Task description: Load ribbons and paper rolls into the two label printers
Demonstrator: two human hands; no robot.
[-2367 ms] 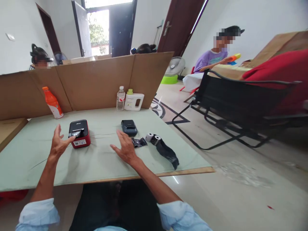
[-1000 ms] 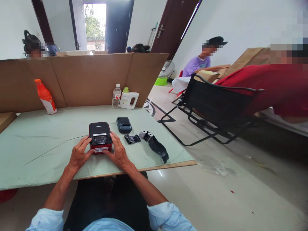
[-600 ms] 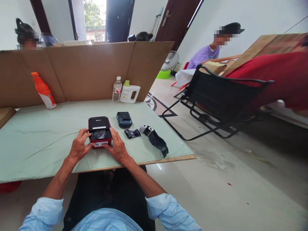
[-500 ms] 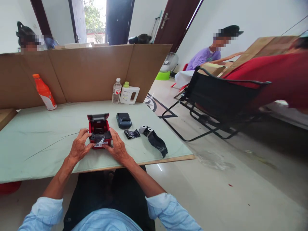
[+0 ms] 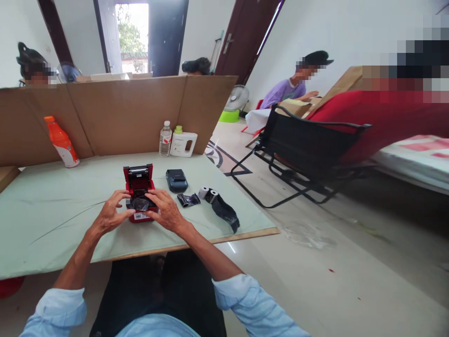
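A small red printer stands on the pale green tabletop with its black lid raised. My left hand curls against its left side, fingertips at the open bay. From the right, my right hand reaches its fingers into the bay. They pinch a dark plastic-wrapped roll that sits there. A second, dark blue printer lies just right of the red one. Beyond it lie a torn black wrapper and two white paper rolls in a black sleeve.
A cardboard screen walls the table's far side. An orange bottle, a water bottle and a white jug stand along it. A black folding chair stands to the right; other people sit behind the screen and beyond the chair.
Both hands closed in on the red printer. Its lid swung up about half a second ago. My fingers have since moved from its front edge into the open bay, onto the wrapped roll.
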